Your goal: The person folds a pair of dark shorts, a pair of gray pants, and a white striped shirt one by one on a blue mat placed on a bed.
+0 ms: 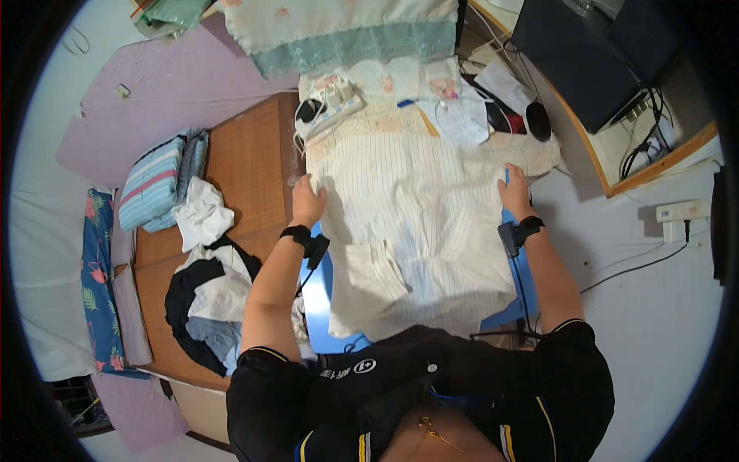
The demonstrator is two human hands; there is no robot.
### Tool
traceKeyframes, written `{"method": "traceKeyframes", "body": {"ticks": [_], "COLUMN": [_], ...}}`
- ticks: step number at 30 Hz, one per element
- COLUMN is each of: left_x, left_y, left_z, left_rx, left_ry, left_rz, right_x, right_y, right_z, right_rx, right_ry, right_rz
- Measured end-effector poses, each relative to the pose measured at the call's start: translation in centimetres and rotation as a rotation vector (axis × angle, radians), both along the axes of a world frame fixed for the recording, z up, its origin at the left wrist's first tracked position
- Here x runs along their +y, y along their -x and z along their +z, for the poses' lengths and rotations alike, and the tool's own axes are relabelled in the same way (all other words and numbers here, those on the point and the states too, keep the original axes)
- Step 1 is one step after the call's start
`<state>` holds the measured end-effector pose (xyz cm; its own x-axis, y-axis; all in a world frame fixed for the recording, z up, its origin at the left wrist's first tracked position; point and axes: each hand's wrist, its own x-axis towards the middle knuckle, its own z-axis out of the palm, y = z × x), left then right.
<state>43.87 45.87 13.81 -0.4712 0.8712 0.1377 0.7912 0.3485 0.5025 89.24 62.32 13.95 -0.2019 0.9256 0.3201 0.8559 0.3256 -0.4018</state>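
A white garment with thin dark stripes (427,190) lies spread in front of me, over a blue board or tabletop (316,294) and part of the patterned cloth beyond it. At its left edge is my left hand (308,201), the fingers pointing away from me. My right hand (515,188) rests at the opposite edge, fingers bent near the blue surface. Whether either hand pinches the fabric cannot be told. Sleeve-like parts are folded in over the garment's near half. Each wrist wears a black strap with a small device and a cable.
A power strip (338,112), papers (459,118) and a blue pen (406,103) lie beyond the garment. To the left, a brown mat (245,167) holds a clothes heap (216,294) and folded striped bedding (151,182). A wooden-edged shelf (658,164) stands right.
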Motion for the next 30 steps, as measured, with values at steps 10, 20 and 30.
{"method": "traceKeyframes", "body": {"ticks": [10, 20, 30], "left_x": [-16.3, -17.4, -18.8], "left_y": [-9.2, -16.6, -16.1], "left_z": [5.3, 1.6, 2.4], "left_rx": [-0.029, 0.086, 0.000], "left_ry": [0.024, -0.021, -0.166], "left_rz": [-0.839, -0.740, -0.795], "right_x": [-15.1, -18.9, -22.4], "right_y": [-4.1, 2.9, 1.0], "right_z": [4.9, -1.1, 7.3], "right_rx": [-0.007, -0.229, 0.229], "right_ry": [0.276, 0.011, 0.323], "right_rz": [0.671, 0.478, 0.679]}}
